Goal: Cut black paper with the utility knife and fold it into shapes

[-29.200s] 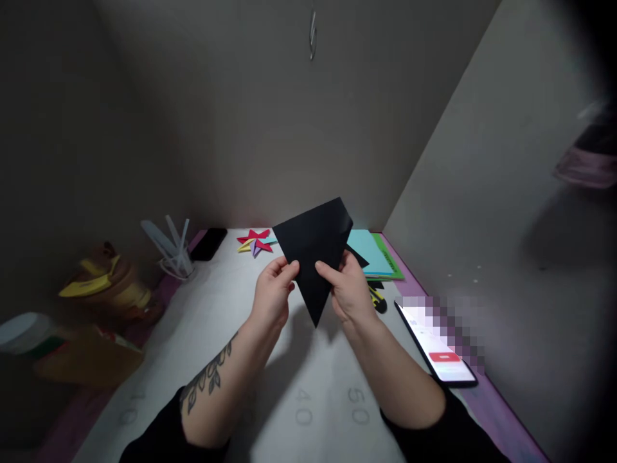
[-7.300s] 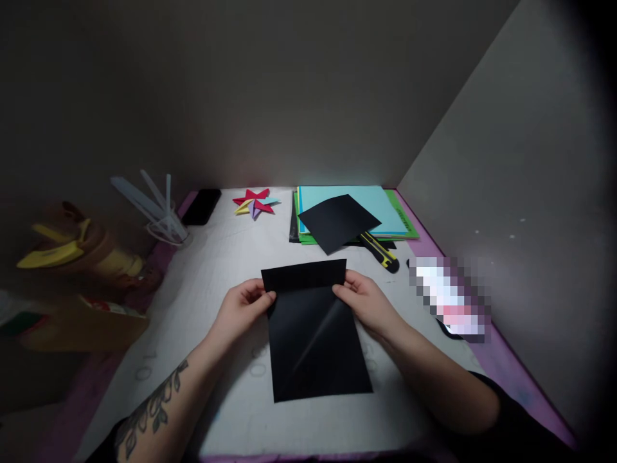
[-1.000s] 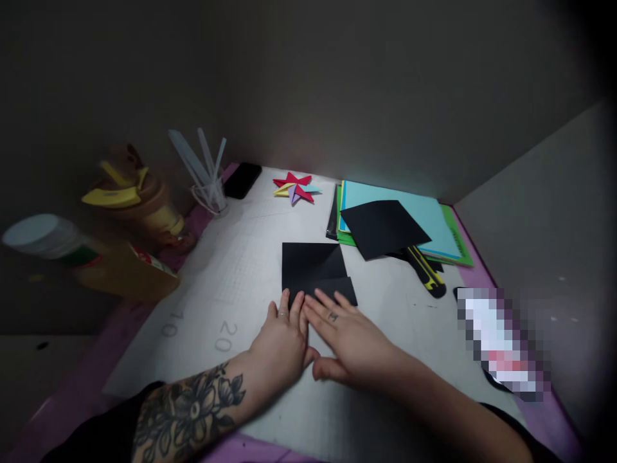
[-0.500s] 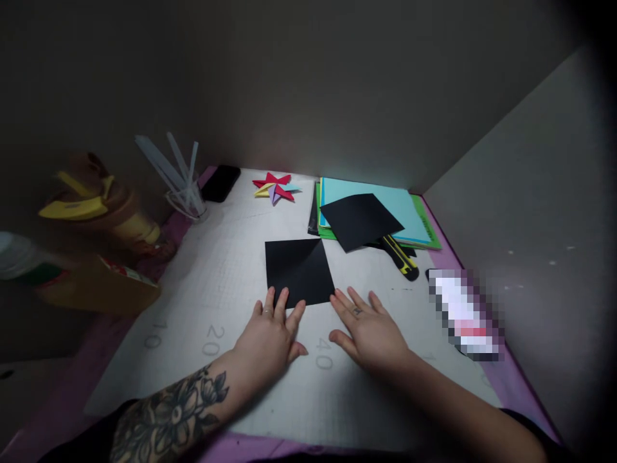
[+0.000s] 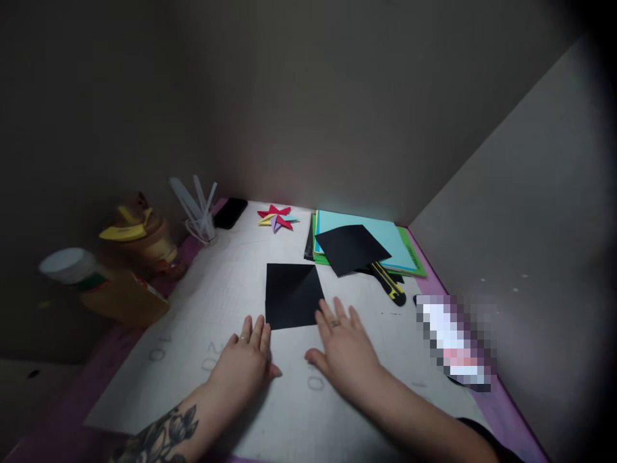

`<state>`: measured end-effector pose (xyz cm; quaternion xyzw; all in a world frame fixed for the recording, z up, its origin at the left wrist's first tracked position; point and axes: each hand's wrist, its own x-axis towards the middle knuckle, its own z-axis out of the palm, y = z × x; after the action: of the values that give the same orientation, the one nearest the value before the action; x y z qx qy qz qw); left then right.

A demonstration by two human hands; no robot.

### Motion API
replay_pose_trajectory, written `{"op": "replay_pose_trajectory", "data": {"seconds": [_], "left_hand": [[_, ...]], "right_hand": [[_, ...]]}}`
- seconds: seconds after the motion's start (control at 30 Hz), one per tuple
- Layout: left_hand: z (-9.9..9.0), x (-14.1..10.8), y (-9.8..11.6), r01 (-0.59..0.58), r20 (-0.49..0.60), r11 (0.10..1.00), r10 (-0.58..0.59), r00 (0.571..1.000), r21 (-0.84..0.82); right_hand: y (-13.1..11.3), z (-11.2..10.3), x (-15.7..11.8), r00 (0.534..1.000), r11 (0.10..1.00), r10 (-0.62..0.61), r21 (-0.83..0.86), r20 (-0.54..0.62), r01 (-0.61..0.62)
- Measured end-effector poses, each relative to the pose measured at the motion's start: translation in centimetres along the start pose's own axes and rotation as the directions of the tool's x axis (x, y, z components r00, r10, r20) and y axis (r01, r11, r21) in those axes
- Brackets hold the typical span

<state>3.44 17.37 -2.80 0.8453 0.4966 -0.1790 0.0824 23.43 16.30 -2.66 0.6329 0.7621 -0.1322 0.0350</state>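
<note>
A square sheet of black paper lies flat on the white gridded mat in front of me. At its lower left corner rest the fingertips of my left hand, stretched out with the palm down. My right hand is spread, fingertips on the sheet's lower right corner. Neither hand grips anything. Behind it, a second black sheet lies askew over a stack of coloured paper. A black and yellow utility knife sticks out from under that second sheet.
A folded paper star and a dark phone lie at the back. To the left stand a cup of white strips, a brown pot and a white-lidded container. A pixelated device lies right. Walls enclose the table.
My left hand has slid left off the sheet's bottom edge to its lower left corner. My right hand has shifted slightly onto the right corner. The whole view has tilted upward.
</note>
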Motion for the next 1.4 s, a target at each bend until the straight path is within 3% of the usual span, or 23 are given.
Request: {"op": "replay_pose_trajectory", "data": {"seconds": [0.1, 0.2, 0.33, 0.47, 0.6, 0.87, 1.0, 1.1, 1.17, 1.3, 1.4], "left_hand": [[0.1, 0.2, -0.3, -0.024, -0.014, 1.000, 0.024, 1.000, 0.015], [0.5, 0.1, -1.0, -0.055, -0.010, 0.998, 0.056, 0.998, 0.022], [0.6, -0.1, -1.7, -0.037, -0.019, 0.999, 0.037, 0.999, -0.011], [0.0, 0.0, -1.6, -0.039, -0.017, 0.999, 0.038, 0.999, -0.023], [-0.6, 0.2, -1.6, -0.075, -0.017, 0.996, 0.075, 0.997, -0.038], [0.8, -0.2, -1.6, -0.128, -0.087, 0.986, 0.119, 0.989, -0.110], [1.8, -1.1, -2.3, -0.156, -0.166, 0.972, 0.127, 0.978, -0.178], [1.4, -1.2, -2.7, -0.160, -0.185, 0.965, 0.122, 0.975, -0.206], [0.3, -0.7, -2.6, -0.144, -0.185, 0.971, 0.108, 0.977, -0.191], [-1.7, 0.5, -2.0, -0.161, -0.177, 0.977, 0.134, 0.975, -0.142], [-1.4, 0.5, -2.0, -0.140, -0.213, 0.980, 0.108, 0.971, -0.140]], "right_hand": [[-3.3, 0.4, 1.1, 0.954, 0.942, -0.299, 0.160, -0.003, 0.295], [-4.5, 1.7, 1.6, 0.925, 0.899, -0.377, 0.255, 0.042, 0.355], [-2.4, 2.8, 1.0, 0.945, 0.914, -0.320, 0.287, 0.070, 0.288], [0.8, 1.8, -0.3, 0.988, 0.966, -0.137, 0.231, 0.070, 0.118], [2.9, 0.9, -1.3, 0.999, 0.989, -0.007, 0.146, 0.043, 0.001], [4.1, 1.7, -1.7, 0.999, 0.997, -0.008, 0.079, -0.045, 0.011], [4.7, 1.0, -1.6, 0.997, 0.990, 0.008, 0.143, -0.072, 0.002], [3.5, 0.1, -1.1, 0.989, 0.988, 0.023, 0.153, -0.143, 0.000], [1.8, -0.3, -0.2, 0.984, 0.978, -0.078, 0.180, -0.159, 0.107], [-1.6, -0.2, 2.4, 0.923, 0.885, -0.384, 0.278, -0.013, 0.372], [-1.7, 0.8, 3.5, 0.876, 0.868, -0.473, 0.223, 0.092, 0.444]]}}
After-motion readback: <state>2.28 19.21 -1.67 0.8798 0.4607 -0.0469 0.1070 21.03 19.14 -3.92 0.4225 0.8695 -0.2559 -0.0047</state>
